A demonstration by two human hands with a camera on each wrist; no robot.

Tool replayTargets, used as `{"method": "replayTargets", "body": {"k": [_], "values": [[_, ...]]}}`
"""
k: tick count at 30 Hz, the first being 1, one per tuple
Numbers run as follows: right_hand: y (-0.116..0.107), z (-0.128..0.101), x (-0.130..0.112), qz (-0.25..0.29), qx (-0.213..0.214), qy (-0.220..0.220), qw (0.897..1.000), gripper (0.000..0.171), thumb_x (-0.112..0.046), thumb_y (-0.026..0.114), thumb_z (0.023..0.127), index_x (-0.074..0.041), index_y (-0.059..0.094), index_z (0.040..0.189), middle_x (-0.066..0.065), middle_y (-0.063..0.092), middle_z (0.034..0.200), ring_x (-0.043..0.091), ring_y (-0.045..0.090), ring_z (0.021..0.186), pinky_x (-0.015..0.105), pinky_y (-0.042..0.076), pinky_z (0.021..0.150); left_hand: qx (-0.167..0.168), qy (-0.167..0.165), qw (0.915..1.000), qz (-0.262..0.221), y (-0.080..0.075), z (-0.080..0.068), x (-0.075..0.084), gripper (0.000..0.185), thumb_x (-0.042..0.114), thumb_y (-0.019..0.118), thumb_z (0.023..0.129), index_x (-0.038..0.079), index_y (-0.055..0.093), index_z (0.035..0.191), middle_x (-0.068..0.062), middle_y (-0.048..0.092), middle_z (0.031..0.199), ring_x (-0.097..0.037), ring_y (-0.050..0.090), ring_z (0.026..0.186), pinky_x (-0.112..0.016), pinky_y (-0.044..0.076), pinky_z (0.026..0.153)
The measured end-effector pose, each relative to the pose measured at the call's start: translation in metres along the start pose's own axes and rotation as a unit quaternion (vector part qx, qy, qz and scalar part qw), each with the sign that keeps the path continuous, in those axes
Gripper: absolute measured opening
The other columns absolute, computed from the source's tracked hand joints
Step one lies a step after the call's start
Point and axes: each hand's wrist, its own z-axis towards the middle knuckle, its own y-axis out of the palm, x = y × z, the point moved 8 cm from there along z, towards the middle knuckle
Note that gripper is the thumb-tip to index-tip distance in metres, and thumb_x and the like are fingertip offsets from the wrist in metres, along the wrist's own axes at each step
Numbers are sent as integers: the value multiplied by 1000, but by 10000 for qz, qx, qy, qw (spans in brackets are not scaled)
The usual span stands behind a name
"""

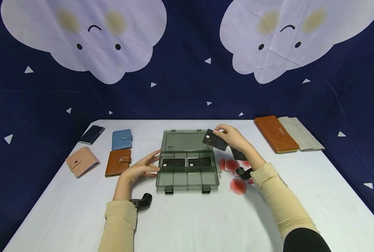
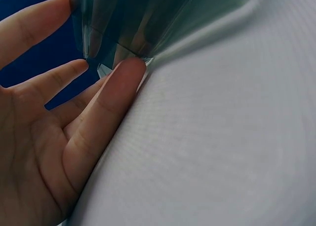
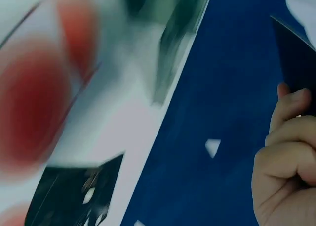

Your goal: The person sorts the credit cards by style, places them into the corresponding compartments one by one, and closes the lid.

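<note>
- On the far left of the worktop (image 1: 64, 210) I see four small wallets: a dark one (image 1: 91, 134), a blue one (image 1: 122, 139), a pink one (image 1: 81, 161) and a brown one (image 1: 118, 162). They lie well apart from the hands, so I judge little risk there unless the left forearm sweeps outward.
- My left hand (image 1: 141, 168) rests flat, fingers straight and spread, its fingertips (image 2: 131, 67) touching the left wall of the smoky plastic organiser box (image 1: 187, 182). It holds nothing. If that hand only touches and does not brace, I think the light box could slide right on the cloth when anything is pushed into it.
- Two black cards (image 1: 187, 163) already lie in the middle compartments. A new card dropped at a tilt could land across a divider or overlap them and sit proud.
- The open lid (image 1: 183, 141) lies back behind the tray; a knock from the card's edge could swing it forward.
- My right hand (image 1: 232, 137) pinches a black VIP card (image 1: 214, 140) in the air over the lid's right end, the grip narrow on the card's edge. Such a thin pinch could let the card twist or slip out.
- Beneath that wrist lie red-spotted clear cards (image 1: 237, 175) and another dark card (image 1: 238, 154); I judge the sleeve could drag them.
- The orange long wallet (image 1: 275, 133) and grey pouch (image 1: 300, 133) sit far right, out of harm's way.
</note>
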Motion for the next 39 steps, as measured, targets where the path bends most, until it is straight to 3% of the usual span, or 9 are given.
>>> {"method": "replayTargets", "body": {"k": [6,10,14,21,25,30,35,39], "values": [[40,1,-29,146,-1126,-114,9935,29,-14,51,95,-4,54,122,11,53,82,17,46,51,29,39,47,32,-48,10000,-15,0,0,0,84,7,61,85,16,8,150,-23,5,152,-14,59,89,-47,45,93],[66,2,-42,-116,-1752,-116,9844,33,-3,47,94,-1,51,127,15,55,101,26,54,65,40,47,60,43,-69,10000,15,0,0,0,85,8,61,85,16,8,150,-23,5,152,-15,58,92,-47,45,93],[84,7,-53,-479,-1810,-47,9823,27,5,46,92,2,60,115,18,61,105,33,60,75,39,52,67,20,-60,10000,22,0,0,0,85,8,62,85,16,7,150,-23,5,152,-17,57,96,-48,45,93],[113,13,-62,-704,-1983,126,9775,34,16,36,85,-2,55,106,17,60,99,24,63,72,32,53,67,-15,-1,10000,-6,-1,1,-1,87,9,63,84,15,7,150,-24,5,152,-16,57,95,-48,45,93],[124,13,-63,-870,-2101,205,9736,23,12,39,89,-1,53,101,15,58,95,24,63,72,33,53,68,-10,-13,10000,-22,-1,1,-1,86,10,63,84,16,8,150,-23,6,152,-16,57,95,-48,45,93],[131,13,-63,-1321,-2125,107,9681,15,2,45,93,-2,60,93,11,60,89,24,61,69,28,50,59,37,-44,10000,-11,0,1,0,86,9,63,84,18,9,150,-21,8,152,-17,57,97,-48,45,93],[131,11,-63,-1612,-2227,-5,9615,15,-3,48,94,-3,63,97,11,62,93,20,58,64,24,44,56,23,-53,10000,-19,1,1,0,85,9,62,84,17,9,150,-22,8,152,-16,57,95,-48,45,93],[130,9,-61,-1522,-2423,161,9580,21,2,49,92,-5,62,106,14,63,103,22,58,66,26,43,55,33,-65,10000,-3,0,1,-1,85,9,61,85,17,8,151,-22,7,152,-16,57,95,-48,45,93]]}}
